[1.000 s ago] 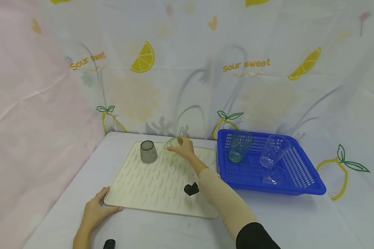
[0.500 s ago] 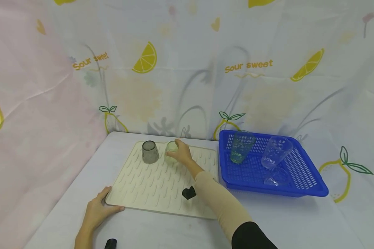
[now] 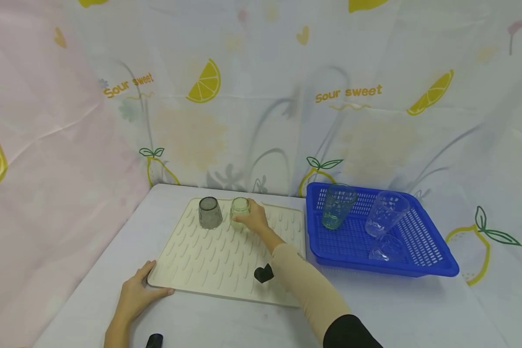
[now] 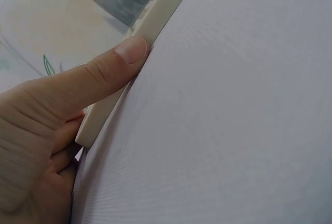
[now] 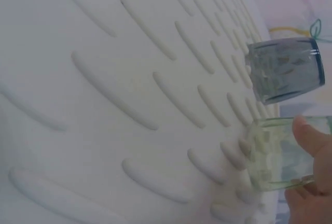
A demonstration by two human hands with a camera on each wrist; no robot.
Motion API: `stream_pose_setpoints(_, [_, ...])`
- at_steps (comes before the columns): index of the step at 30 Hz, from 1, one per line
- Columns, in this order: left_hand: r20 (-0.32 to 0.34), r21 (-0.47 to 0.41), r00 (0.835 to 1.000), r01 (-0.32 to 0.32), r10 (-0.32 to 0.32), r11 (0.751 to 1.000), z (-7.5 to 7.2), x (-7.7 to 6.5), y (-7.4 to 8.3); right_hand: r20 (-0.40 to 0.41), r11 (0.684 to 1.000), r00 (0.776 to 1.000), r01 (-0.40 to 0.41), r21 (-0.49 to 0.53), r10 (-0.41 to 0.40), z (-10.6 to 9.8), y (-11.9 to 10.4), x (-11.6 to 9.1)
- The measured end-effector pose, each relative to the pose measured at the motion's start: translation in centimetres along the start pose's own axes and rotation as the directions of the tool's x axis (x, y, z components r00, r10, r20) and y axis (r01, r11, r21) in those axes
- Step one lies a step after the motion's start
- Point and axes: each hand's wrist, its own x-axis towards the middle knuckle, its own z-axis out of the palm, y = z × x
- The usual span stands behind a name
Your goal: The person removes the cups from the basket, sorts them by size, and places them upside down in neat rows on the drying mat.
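Observation:
My right hand [image 3: 256, 216] grips a pale green glass [image 3: 239, 207] on the far part of a cream ridged drying mat [image 3: 213, 263]. In the right wrist view, the thumb lies along one side of the glass and the fingers are at the other. Just left of it, a smoky grey glass [image 3: 210, 212] stands upside down on the mat. My left hand [image 3: 135, 295] holds the mat's near left corner, thumb against the front edge and fingers at the left side. In the left wrist view, the thumb [image 4: 132, 50] presses the mat's edge.
A blue plastic basket [image 3: 339, 258] stands right of the mat. In it are a green-tinted glass [image 3: 337, 208], a clear glass [image 3: 384, 212] and another clear glass piece [image 3: 387, 247]. A printed cloth [image 3: 261, 121] hangs behind the white table [image 3: 226, 321].
My right hand has lowered the green glass onto the mat and moved slightly nearer, beside the grey glass. My left hand stays at the mat's corner. The head view has shifted slightly.

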Motion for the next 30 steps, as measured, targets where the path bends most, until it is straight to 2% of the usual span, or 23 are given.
stream_pose_setpoints(10, [0.015, 0.008, 1.0, 0.019, -0.019, 1.0, -0.1, 0.1, -0.1, -0.018, 0.998, 0.999, 0.033, 0.048, -0.032, 0.1, 0.6, -0.3])
stream_pose_setpoints(19, [0.015, 0.006, 0.999, 0.032, -0.032, 0.999, 0.0, 0.2, 0.1, -0.049, 0.999, 0.998, 0.03, 0.031, -0.028, 0.1, 0.7, -0.5])
stream_pose_setpoints(30, [0.015, 0.008, 1.0, 0.02, -0.02, 1.0, 0.0, 0.1, 0.0, 0.013, 0.996, 1.0, -0.009, 0.085, 0.008, -0.9, 1.7, -2.1])
